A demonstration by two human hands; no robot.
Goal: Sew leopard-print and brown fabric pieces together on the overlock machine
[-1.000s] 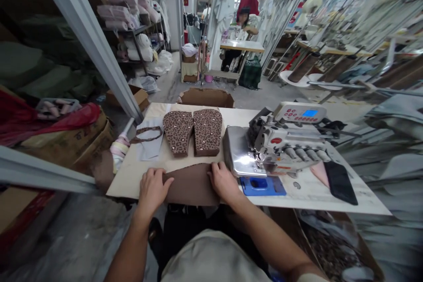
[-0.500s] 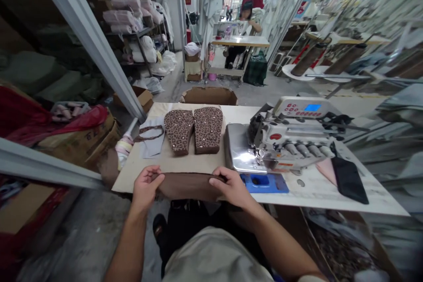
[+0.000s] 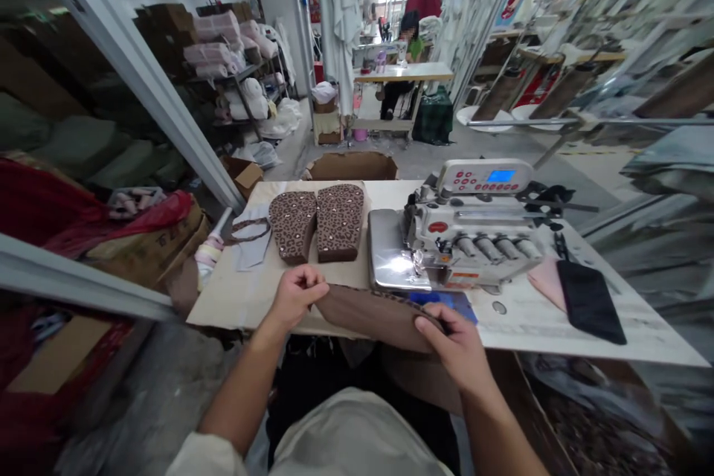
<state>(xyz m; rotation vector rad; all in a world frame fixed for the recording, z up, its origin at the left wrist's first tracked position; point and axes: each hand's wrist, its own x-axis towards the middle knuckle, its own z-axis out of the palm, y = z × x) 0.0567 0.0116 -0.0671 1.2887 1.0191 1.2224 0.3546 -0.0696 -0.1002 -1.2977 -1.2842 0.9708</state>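
My left hand (image 3: pixel 296 294) pinches the left end of a folded brown fabric piece (image 3: pixel 373 316) at the near edge of the table. My right hand (image 3: pixel 454 346) grips the fabric's right end, low and in front of the table edge. The fabric stretches between both hands, just in front of the sewing machine (image 3: pixel 465 234) and its shiny metal plate (image 3: pixel 387 260). Two stacks of leopard-print pieces (image 3: pixel 317 223) lie on the table beyond my left hand.
A blue plate (image 3: pixel 446 301) and a black pouch (image 3: pixel 590 301) lie on the table (image 3: pixel 234 297) near the machine. Grey fabric with a strap (image 3: pixel 248 238) sits at the left. Cardboard boxes (image 3: pixel 351 163) stand behind the table and at the left. A person sits at a far table (image 3: pixel 404 74).
Both hands have lifted the brown fabric off the table and shifted right toward the machine. My left hand went from flat to a pinch; my right hand dropped below the table edge.
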